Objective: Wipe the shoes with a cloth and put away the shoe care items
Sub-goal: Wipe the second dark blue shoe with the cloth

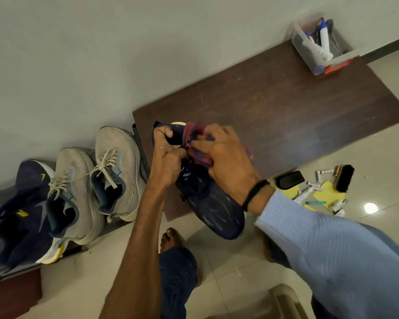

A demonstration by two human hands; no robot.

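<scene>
Head view: nearest the camera, a light blue ribbed sleeve [332, 249] covers the right forearm, and a bare foot [171, 238] stands on the pale tiled floor [228, 272]. Above these, the left hand [168, 155] has its fingers curled round the heel collar of a dark navy knit sports shoe [217, 210], holding it up with its toe pointing back toward the person. The right hand [224, 157], which wears a black wristband [255, 194], grips a bunched red-and-purple checked cloth [195, 139] and presses it against the shoe's opening, just beside the left hand's fingers. The shoe hangs over the near edge of a dark brown wooden low table [274, 100].

To the right on the floor, near the table's corner, lie a black bristle brush [344, 178], a black oblong applicator [289, 179], some yellow sheets [327, 192] and several small white tubes [304, 194].

To the left, against the wall, a pair of grey laced trainers [115, 169] sits side by side on a low rack, with a navy trainer with yellow trim [25, 215] just beside them.

At the table's far corner stands a clear plastic box with a red latch [320, 49], holding upright tubes and bottles.
</scene>
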